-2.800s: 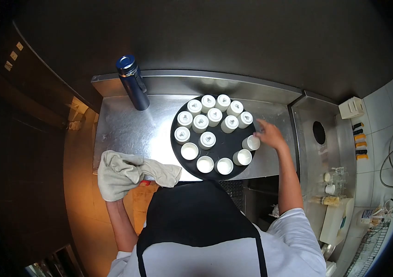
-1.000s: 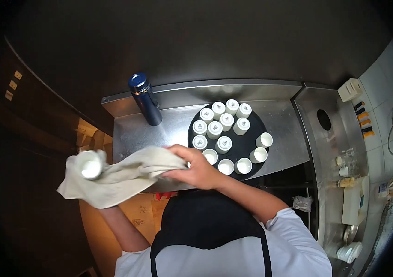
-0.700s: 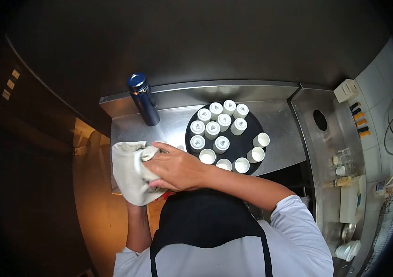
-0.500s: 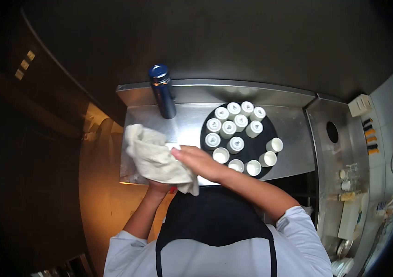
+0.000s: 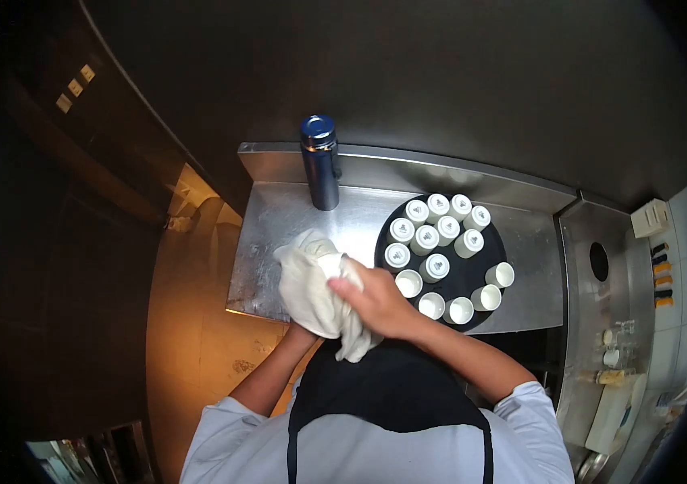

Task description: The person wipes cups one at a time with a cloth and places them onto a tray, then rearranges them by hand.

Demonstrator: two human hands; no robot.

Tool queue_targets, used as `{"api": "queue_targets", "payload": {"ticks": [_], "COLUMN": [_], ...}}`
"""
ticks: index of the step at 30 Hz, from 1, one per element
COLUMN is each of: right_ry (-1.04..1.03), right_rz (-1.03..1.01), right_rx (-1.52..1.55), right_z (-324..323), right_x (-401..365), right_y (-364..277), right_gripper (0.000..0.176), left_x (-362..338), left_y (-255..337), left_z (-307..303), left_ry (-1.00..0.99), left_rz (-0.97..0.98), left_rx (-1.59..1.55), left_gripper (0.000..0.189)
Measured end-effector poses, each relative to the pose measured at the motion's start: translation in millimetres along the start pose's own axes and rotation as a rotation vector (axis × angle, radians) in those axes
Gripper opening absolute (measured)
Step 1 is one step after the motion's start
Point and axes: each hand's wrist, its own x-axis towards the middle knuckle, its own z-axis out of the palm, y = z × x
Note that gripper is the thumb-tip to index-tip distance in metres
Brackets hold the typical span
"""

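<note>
A cream-white cloth (image 5: 307,294) is bunched up in front of my apron, above the near edge of the steel counter. My left hand (image 5: 303,329) holds it from below, and the fabric hides most of that hand's fingers. From the right, my right hand (image 5: 372,297) closes on a small white cup (image 5: 330,264), which is mostly wrapped in the cloth. Just beyond that hand sits a round black tray (image 5: 468,270) with several white cups. Cups at the back stand upside down, such as one inverted cup (image 5: 435,267); those along the near edge, like one upright cup (image 5: 409,282), face mouth up.
A dark blue thermos flask (image 5: 321,165) stands at the back left of the steel counter (image 5: 267,234), against its raised rim. To the right is a steel unit with a round hole (image 5: 599,261). Orange-and-black handles (image 5: 663,282) line the wall at far right.
My view has shifted, so the counter, flask and tray appear farther right. The cloth and cup have turned in my hands, and my right hand has come round its side.
</note>
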Motion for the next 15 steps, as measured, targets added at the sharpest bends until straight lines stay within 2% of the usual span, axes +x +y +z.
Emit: {"api": "queue_targets", "payload": {"ticks": [1,2,5,7,8,9,12,13,15], "right_ry": [0.011,0.038,-0.042,0.003,0.027,-0.012,0.018,0.014,0.102], "right_rz": [-0.24,-0.589,-0.679,-0.489,-0.394,-0.127,0.23,0.184,0.137], "right_rx": [-0.438,-0.553,-0.58,-0.404,-0.313,-0.102,0.694,0.588,0.587], "right_z": [-1.2,-3.8,-3.8,9.3,14.6,15.2,24.2,23.1,23.3], "right_x": [-4.8,-0.9,1.6,-0.1,-2.7,-5.4,0.0,-1.7,-9.3], "right_y": [-2.0,5.9,18.0,26.1,28.0,20.4,27.5,29.8,25.8], "right_gripper": [0.038,0.041,0.042,0.04,0.039,0.04,0.041,0.042,0.04], "left_x": [7.2,13.2,11.5,1.0,0.2,0.8,-11.6,-10.0,-5.8], "left_y": [2.3,5.5,17.2,37.3,58.3,68.8,34.0,31.8,26.7], "left_z": [-16.1,-31.7,-34.0,-15.4,5.7,16.2,10.1,9.0,-2.1], "left_ry": [-0.055,-0.107,-0.129,0.005,0.074,0.14,0.183,0.202,0.379], "left_rz": [-0.126,-0.26,-0.103,0.257,0.243,0.228,0.327,0.266,0.293], "left_rx": [-0.19,-0.384,-0.032,0.534,0.439,0.345,0.379,0.372,0.435], "left_gripper": [0.051,0.049,0.048,0.054,0.058,0.061,0.062,0.063,0.057]}}
